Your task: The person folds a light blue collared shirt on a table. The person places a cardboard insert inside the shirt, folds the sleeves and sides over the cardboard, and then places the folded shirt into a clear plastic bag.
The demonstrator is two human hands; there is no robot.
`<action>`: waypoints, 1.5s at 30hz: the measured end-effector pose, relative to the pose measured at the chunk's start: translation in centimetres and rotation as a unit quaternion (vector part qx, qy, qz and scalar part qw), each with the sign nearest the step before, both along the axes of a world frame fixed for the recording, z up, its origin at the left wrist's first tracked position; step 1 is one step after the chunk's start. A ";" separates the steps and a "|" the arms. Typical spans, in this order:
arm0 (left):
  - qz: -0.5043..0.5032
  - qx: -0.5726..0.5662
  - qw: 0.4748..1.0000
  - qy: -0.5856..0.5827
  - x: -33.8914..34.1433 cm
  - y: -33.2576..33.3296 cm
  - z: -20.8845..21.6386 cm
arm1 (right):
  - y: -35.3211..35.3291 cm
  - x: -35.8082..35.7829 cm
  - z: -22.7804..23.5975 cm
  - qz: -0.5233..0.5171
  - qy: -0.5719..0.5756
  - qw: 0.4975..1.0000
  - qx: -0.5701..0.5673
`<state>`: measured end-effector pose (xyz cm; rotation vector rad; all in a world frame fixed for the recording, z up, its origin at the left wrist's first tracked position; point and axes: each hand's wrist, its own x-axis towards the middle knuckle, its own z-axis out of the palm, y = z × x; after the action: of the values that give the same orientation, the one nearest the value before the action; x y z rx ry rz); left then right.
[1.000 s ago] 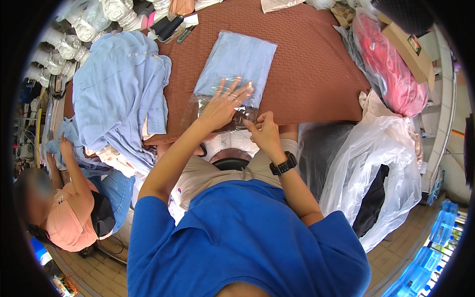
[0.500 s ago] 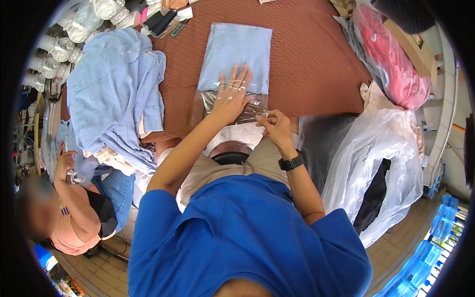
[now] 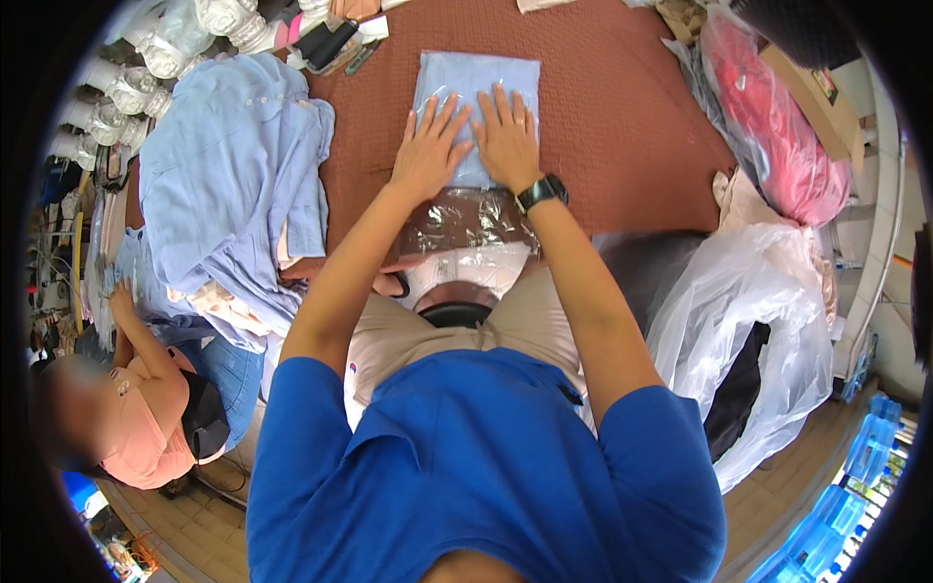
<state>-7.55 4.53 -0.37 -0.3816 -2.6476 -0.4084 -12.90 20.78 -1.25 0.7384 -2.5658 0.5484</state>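
In front of me a folded light blue garment [image 3: 478, 74] lies inside a clear plastic bag [image 3: 468, 222] on the brown-covered table. My left hand [image 3: 428, 154] rests flat on the left part of the bagged garment, fingers spread. Beside it my right hand [image 3: 507, 144], with a black watch at the wrist, presses flat on the right part, fingers stretched forward. The bag's see-through open end, or flap, extends from the garment toward me and past the table's near edge.
A heap of light blue garments [image 3: 228, 146] is on the left, with a seated person [image 3: 155, 408] below it. To the right are a large clear plastic sack [image 3: 671, 330] and a bagged red bundle [image 3: 768, 117]. A small cutter [image 3: 361, 58] lies at the table's far left.
My right hand has let go of the bag's near edge and moved forward onto the garment. My left hand has slid forward and left. The seated person's arm has lowered.
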 end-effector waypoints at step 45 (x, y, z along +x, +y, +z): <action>-0.201 -0.179 0.963 0.014 6.5 0.7 4.2 | 3.8 20.1 -1.5 -0.028 -0.636 0.466 -0.615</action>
<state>-1.01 5.25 3.84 -1.0404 -2.6050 -0.0368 7.23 24.55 -2.76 -0.6189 -1.7910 3.2880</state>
